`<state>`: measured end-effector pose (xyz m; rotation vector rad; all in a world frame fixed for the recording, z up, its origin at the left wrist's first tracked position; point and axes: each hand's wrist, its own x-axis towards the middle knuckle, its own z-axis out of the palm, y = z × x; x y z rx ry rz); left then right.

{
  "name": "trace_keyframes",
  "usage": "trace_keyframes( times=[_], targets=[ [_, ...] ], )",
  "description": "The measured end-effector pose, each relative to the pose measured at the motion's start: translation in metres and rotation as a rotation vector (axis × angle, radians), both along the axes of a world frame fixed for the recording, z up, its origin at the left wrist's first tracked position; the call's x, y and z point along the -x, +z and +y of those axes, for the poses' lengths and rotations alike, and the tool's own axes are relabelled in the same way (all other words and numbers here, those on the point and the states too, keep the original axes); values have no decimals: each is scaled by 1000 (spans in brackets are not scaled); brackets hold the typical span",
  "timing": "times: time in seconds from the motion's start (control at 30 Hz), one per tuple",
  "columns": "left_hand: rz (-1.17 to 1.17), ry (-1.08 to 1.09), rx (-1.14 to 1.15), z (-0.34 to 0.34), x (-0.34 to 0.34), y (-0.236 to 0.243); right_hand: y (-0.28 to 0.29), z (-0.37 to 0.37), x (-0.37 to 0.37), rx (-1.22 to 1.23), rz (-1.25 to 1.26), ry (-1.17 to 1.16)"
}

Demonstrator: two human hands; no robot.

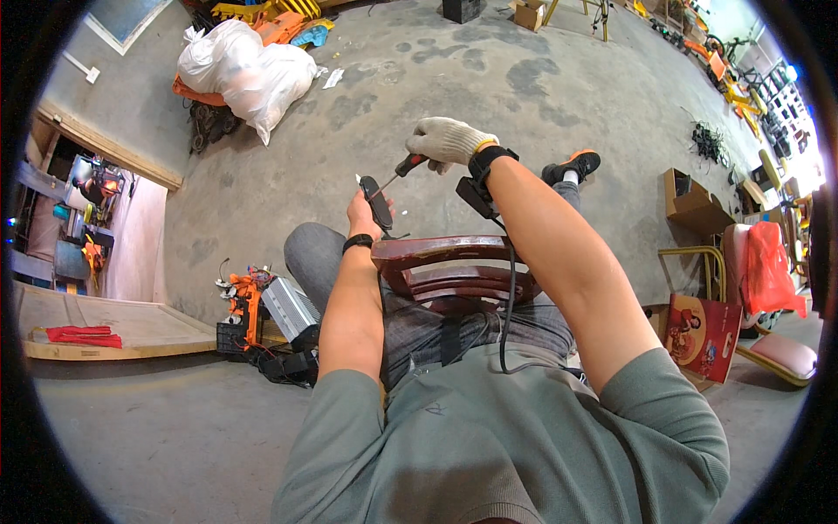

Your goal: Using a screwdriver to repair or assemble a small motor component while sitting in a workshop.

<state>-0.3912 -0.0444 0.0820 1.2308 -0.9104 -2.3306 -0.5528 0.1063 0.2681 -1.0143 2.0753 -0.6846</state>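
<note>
My bare left hand point(360, 215) is closed around a small black oblong device point(376, 203), and a thin cord hangs from the device's lower end. In my right hand point(447, 142), which wears a whitish work glove, is a screwdriver point(407, 166) with a red and black handle. Its shaft points down and left, and the tip meets or nearly meets the device's face; I cannot tell which. Most of the handle's rear end is hidden by the glove. Both hands are above the floor, beyond a dark red wooden chair back point(436, 248).
A silver metal box point(292, 307) and orange parts with wires point(249, 301) lie at my left. White plastic bags point(249, 74) sit at the far left. To the right stand an open cardboard box point(694, 203), a red carton point(701, 336) and a chair with a red bag point(770, 266).
</note>
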Motion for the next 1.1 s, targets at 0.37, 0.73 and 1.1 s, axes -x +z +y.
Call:
trace_keyframes(
  times=[0.37, 0.73, 1.1],
  targets=[
    [-2, 3, -7, -1, 1, -1, -9, 1, 6, 162, 21, 114],
    [4, 16, -44, -2, 0, -3, 1, 0, 0, -5, -90, 12],
    [0, 8, -7, -1, 0, 0, -5, 3, 4, 122, 8, 59]
  ],
)
